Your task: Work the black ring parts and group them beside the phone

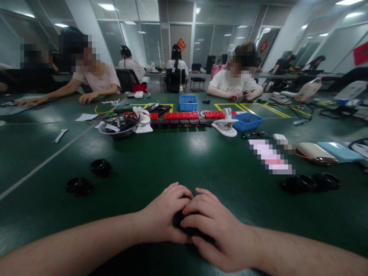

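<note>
My left hand and my right hand meet at the near edge of the green table. Both curl their fingers over one small black object, which is mostly hidden beneath them. It looks like the black round parts lying about. Two such black round parts lie to the left of my hands. Two more black round parts lie to the right, side by side.
Across the table stand red power strips, two blue bins, a metal bowl of cables, white clamp stands, a wrench, phones and a power bank. Other people sit at the far side.
</note>
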`<state>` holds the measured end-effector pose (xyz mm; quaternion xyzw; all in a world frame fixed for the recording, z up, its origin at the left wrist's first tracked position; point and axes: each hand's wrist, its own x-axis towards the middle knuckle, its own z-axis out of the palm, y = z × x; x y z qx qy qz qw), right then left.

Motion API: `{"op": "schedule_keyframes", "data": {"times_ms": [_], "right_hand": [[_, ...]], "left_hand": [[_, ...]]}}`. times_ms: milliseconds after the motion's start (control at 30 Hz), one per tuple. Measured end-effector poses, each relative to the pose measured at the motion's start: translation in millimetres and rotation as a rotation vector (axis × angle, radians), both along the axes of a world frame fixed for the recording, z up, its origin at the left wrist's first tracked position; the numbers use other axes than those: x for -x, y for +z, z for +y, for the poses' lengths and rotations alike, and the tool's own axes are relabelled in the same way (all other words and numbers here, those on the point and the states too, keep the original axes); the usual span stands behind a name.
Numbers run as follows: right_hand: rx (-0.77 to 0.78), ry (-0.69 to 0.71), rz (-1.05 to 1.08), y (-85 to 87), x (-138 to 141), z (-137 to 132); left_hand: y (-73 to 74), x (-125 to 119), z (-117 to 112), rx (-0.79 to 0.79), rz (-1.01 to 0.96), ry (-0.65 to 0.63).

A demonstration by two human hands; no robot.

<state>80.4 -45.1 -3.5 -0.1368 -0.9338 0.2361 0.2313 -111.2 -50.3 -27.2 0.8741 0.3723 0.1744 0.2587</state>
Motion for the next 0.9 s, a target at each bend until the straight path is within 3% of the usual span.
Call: {"op": "schedule_keyframes", "data": {"times_ms": [433, 667, 800, 900], "right_hand": [[-0.098, 0.109, 0.167, -3.5, 3, 4], [-0.054, 0.126, 0.170, -3.1, 1, 3], [-0.128, -0.017, 0.252, 1.9, -7, 8], [-0.099, -0.267, 0.439, 25.2, -20, 16]], "left_hand": [[2.3, 2, 2, -0.026, 0.078, -0.102], [5.9, 1, 2, 0.006, 0.122, -0.106], [6.3, 2, 3, 0.026, 0.123, -0.106], [7.6, 3, 4, 0.046, 0.142, -0.100]]}}
